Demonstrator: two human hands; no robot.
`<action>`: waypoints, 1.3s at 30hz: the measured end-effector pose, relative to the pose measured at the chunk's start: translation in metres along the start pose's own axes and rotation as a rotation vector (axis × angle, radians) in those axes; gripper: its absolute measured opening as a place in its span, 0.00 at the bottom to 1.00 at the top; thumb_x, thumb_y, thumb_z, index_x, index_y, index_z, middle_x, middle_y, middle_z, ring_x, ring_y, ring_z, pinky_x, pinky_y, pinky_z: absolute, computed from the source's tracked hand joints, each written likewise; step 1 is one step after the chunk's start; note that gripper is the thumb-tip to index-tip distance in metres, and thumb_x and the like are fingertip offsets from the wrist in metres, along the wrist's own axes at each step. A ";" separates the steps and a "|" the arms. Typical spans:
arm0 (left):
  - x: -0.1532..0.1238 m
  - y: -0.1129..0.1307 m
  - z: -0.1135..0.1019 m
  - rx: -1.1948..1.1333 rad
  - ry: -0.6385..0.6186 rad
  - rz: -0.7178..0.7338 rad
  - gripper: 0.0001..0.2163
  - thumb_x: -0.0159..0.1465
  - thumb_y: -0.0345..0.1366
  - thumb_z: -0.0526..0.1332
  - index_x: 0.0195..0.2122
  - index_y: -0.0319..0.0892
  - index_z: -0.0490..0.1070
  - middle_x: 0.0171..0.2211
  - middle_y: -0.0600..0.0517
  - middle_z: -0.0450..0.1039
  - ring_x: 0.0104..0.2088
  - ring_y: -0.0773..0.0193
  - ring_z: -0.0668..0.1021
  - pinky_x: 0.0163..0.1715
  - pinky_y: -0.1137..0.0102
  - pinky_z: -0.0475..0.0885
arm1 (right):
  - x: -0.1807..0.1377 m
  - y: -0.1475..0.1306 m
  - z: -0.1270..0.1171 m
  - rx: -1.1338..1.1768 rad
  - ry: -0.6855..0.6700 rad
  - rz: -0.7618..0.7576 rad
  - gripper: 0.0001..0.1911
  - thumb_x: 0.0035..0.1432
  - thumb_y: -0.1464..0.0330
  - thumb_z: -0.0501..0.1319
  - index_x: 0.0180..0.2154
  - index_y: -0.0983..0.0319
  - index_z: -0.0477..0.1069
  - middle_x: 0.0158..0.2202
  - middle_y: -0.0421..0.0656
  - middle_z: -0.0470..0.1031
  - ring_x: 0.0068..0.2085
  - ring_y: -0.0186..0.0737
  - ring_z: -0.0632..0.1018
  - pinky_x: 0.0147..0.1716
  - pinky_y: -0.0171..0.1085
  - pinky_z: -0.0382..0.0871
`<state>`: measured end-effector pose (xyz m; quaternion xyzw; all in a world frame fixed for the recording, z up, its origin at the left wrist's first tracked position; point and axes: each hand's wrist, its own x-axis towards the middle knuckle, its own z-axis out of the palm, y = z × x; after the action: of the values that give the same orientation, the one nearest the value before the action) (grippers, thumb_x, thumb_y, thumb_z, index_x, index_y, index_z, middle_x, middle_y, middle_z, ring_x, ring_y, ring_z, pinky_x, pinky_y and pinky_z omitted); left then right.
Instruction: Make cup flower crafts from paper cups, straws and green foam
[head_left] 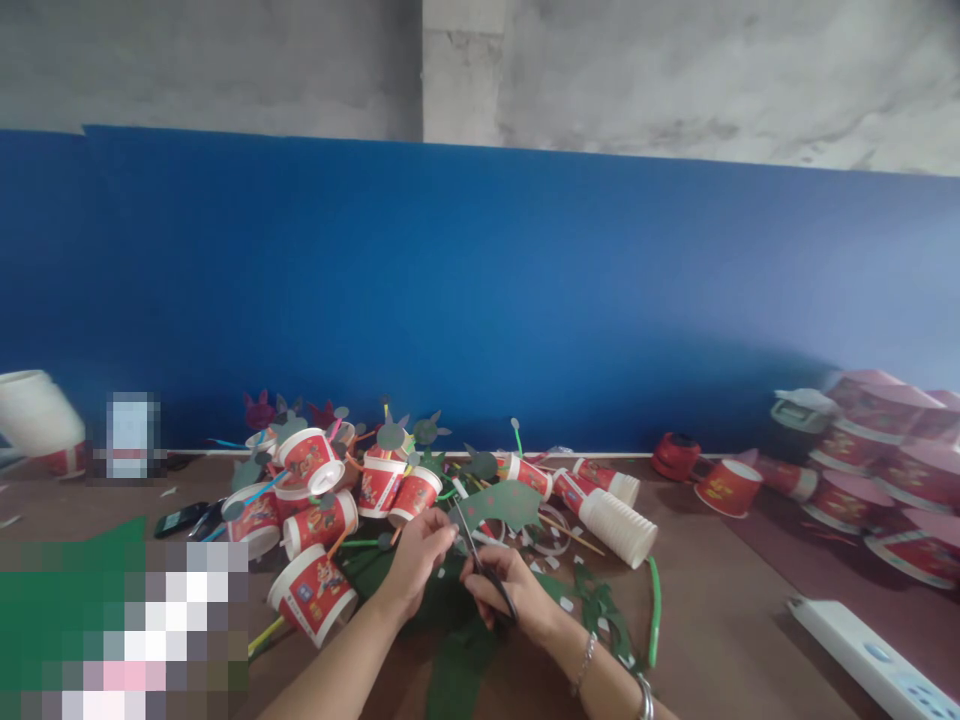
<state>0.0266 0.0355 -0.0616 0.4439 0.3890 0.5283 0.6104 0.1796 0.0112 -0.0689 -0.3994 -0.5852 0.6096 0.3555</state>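
Right hand (511,596) grips scissors (480,562) cutting a green paper shape (514,503) pinched by left hand (422,548); blades that close could nick it

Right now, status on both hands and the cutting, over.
Left hand pinching dark green paper shape. Right hand gripping black-handled scissors, blades at its edge. Red printed paper cups crowd behind.
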 end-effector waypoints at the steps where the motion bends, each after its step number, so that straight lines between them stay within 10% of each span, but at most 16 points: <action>1: 0.000 0.000 0.000 -0.001 0.002 -0.002 0.11 0.50 0.37 0.63 0.21 0.40 0.60 0.14 0.62 0.54 0.16 0.76 0.54 0.16 0.78 0.46 | 0.000 0.001 0.000 -0.002 0.005 -0.006 0.15 0.46 0.58 0.63 0.28 0.64 0.67 0.13 0.33 0.64 0.14 0.27 0.65 0.12 0.26 0.57; 39: -0.001 0.000 0.004 -0.024 -0.050 -0.040 0.12 0.48 0.38 0.63 0.20 0.41 0.59 0.14 0.63 0.54 0.15 0.77 0.54 0.16 0.78 0.46 | 0.003 0.009 0.005 0.020 0.032 -0.046 0.17 0.48 0.56 0.63 0.29 0.64 0.66 0.14 0.34 0.66 0.13 0.28 0.65 0.12 0.27 0.57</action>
<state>0.0299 0.0335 -0.0605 0.4418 0.3762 0.5092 0.6356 0.1746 0.0112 -0.0781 -0.3920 -0.5825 0.6004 0.3828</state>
